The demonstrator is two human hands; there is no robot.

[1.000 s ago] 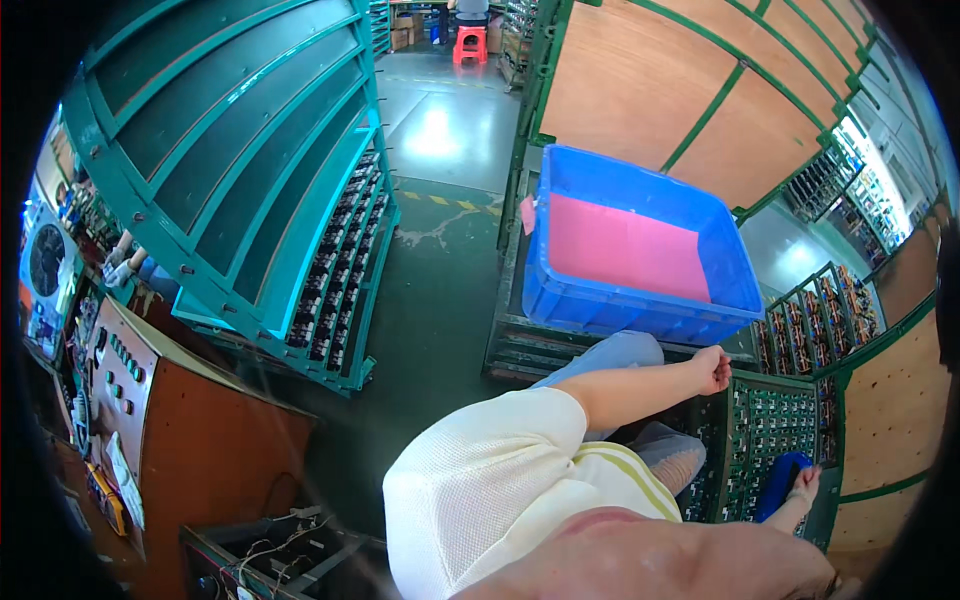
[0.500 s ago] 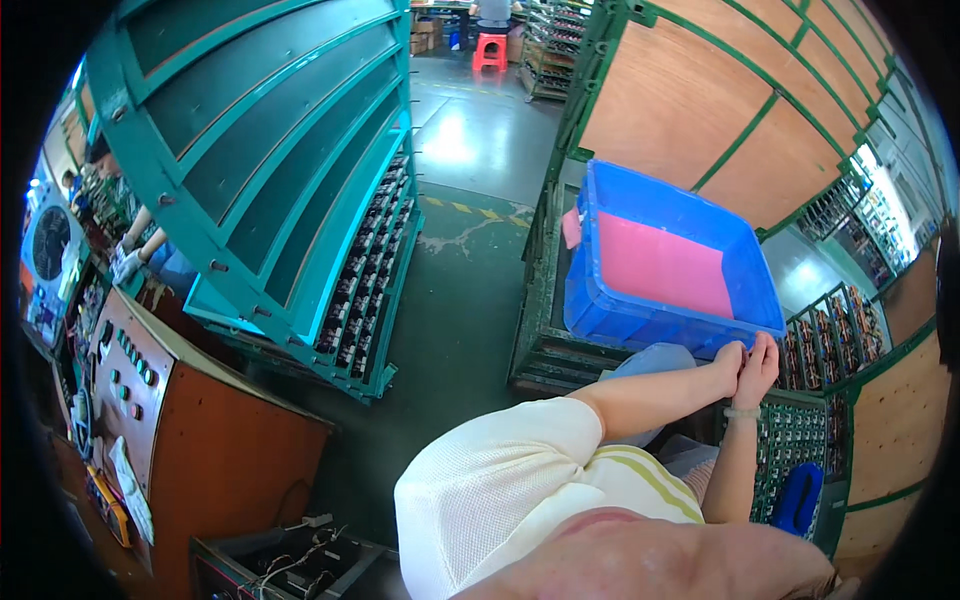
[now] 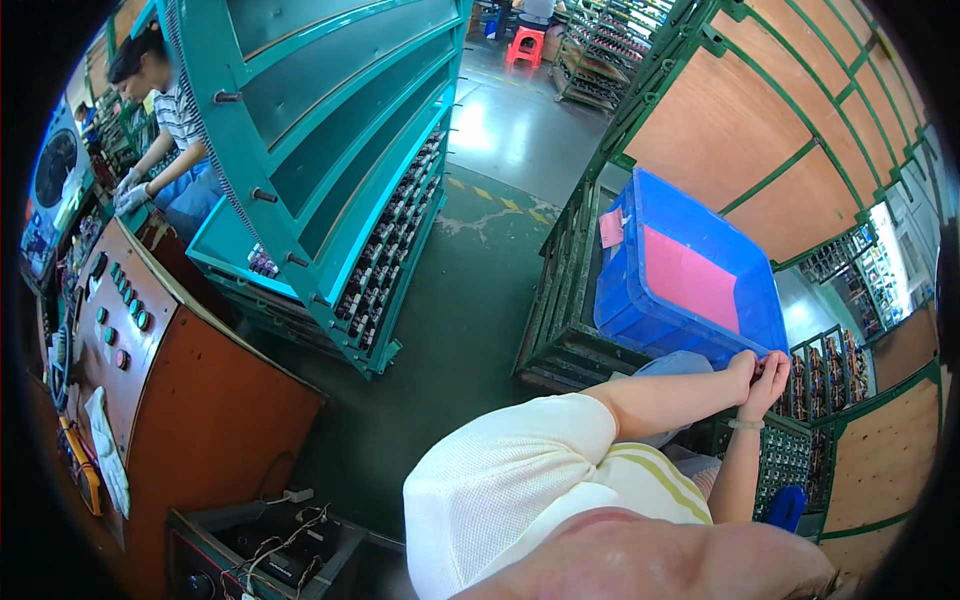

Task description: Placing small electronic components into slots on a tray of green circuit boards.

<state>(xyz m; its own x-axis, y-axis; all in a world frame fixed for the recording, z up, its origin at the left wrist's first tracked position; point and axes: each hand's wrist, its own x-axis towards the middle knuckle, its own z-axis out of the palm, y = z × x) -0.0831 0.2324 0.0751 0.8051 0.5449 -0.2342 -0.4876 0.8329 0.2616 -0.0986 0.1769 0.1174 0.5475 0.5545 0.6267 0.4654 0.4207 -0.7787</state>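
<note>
In front of me, at the near right end of a blue plastic bin point(image 3: 680, 333), my two hands meet. My left hand point(image 3: 739, 372) is closed with its fingers curled in. Against it, my right hand point(image 3: 768, 384) has its fingers drawn together, a band round its wrist. Something small and dark may sit between the fingertips, too small and covered to name. A flat pink sheet point(image 3: 690, 278) lines the bin's floor, and a pink tag point(image 3: 611, 228) hangs at its left end. The bin rests on a green metal stand point(image 3: 560, 335).
To the left stands a teal rack point(image 3: 300, 190) with rows of small parts low down. A brown control cabinet point(image 3: 215, 400) with buttons is nearer. Beyond it a gloved co-worker point(image 3: 180, 130) works. Wood-panelled green racks point(image 3: 760, 140) rise at right; a red stool point(image 3: 525, 47) is far off.
My view has swung left, bringing the co-worker further into sight; the bin and racks appear shifted right. My hands stay together by the bin.
</note>
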